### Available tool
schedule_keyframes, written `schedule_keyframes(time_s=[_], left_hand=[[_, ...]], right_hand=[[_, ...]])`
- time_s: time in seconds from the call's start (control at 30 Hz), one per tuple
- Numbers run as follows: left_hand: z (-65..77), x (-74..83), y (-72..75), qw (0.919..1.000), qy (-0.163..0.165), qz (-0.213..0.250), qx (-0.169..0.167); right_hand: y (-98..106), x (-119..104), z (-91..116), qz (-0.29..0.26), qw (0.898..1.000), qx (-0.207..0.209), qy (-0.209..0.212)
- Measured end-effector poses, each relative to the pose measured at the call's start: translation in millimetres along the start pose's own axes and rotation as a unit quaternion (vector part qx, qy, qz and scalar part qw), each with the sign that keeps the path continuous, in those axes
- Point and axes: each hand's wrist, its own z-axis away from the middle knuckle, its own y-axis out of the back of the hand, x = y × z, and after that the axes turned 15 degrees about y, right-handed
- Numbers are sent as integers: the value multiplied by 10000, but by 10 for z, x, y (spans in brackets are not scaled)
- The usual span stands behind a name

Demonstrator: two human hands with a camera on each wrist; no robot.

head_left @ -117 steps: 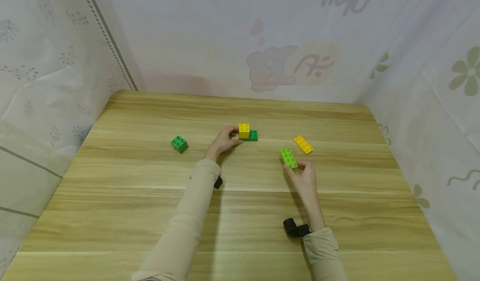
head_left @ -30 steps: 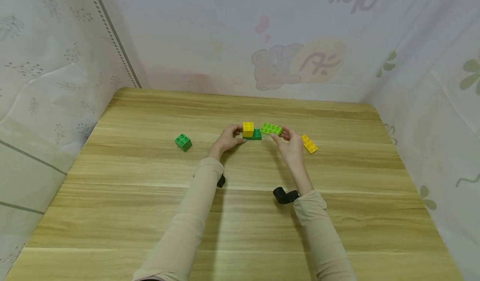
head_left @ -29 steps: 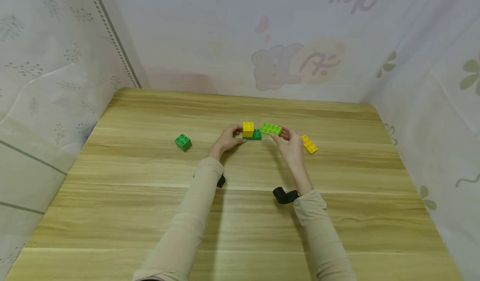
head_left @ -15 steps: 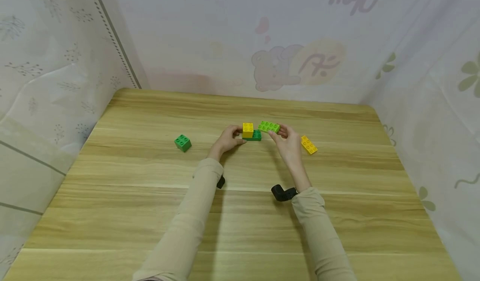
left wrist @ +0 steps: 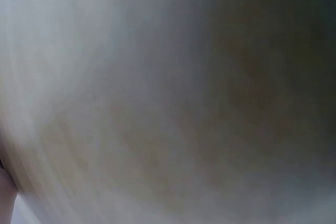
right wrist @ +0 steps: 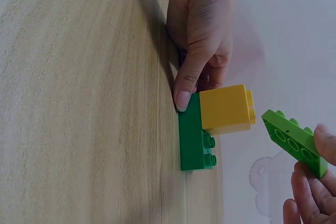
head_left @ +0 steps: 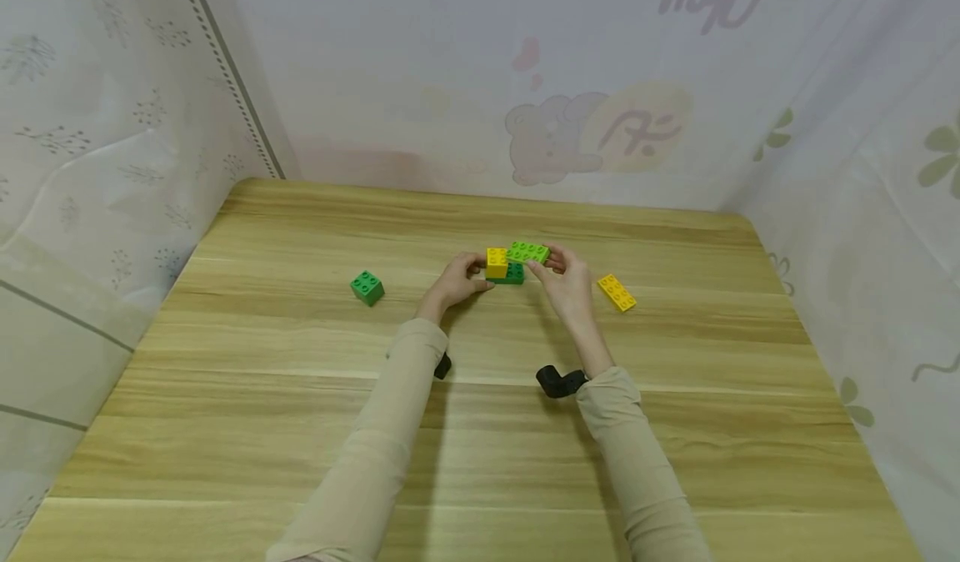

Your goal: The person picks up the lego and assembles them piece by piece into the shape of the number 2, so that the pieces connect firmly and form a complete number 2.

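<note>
My left hand (head_left: 458,280) holds the end of a dark green building brick (right wrist: 191,145) lying on the table, its thumb against the brick's side. A square yellow brick (right wrist: 226,109) sits on one end of that green brick; bare studs show at the other end. My right hand (head_left: 567,286) pinches a thin lime green brick (head_left: 528,252) by one end. In the right wrist view the lime green brick (right wrist: 295,142) tilts, apart from the yellow one, its hollow underside partly showing. The left wrist view is only a blur.
A square green brick (head_left: 367,288) lies on the wooden table (head_left: 487,462) to the left. A flat yellow brick (head_left: 617,293) lies right of my right hand. Black wrist-camera pieces (head_left: 560,382) stick out at the wrists. Printed cloth hangs behind and at both sides.
My right hand has carried the lime green brick from the right, inward and leftward, turning it, to above the dark green brick's bare end. My left hand has stayed at the stacked bricks.
</note>
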Motion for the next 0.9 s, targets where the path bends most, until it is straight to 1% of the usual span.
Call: schedule_keyframes(time_s=[0.37, 0.73, 0.9], left_hand=[[0, 0, 15, 10000, -22, -23, 10], [5, -10, 11, 10000, -40, -26, 27], [16, -7, 9, 10000, -34, 2, 26]], right_hand=[[-28, -33, -40, 32, 9999, -66, 84], [-106, 3, -67, -21, 9997, -220, 57], [-117, 7, -71, -50, 9996, -251, 110]])
